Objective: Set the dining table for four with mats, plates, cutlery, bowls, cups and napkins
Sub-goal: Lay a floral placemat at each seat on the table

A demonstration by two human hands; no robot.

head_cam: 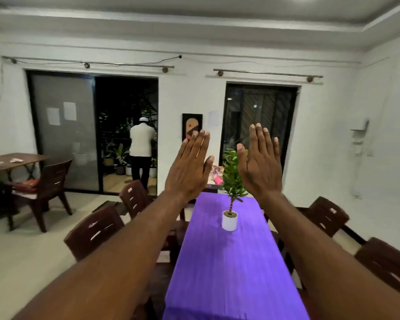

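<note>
A long dining table (236,273) under a purple cloth runs away from me down the middle of the view. My left hand (189,165) and my right hand (260,162) are both raised in the air above its far end, backs toward me, fingers straight and together, holding nothing. Between them stands a small green plant in a white pot (229,219) on the cloth. I see no mats, plates, cutlery, bowls, cups or napkins on the cloth. Some colourful items (216,175) lie on a surface beyond the table's far end, too small to tell.
Dark wooden chairs flank the table: two on the left (95,229) and two on the right (328,213). A side table (16,159) and another chair (53,179) stand at far left. A person (142,148) stands in the open sliding doorway, back to me.
</note>
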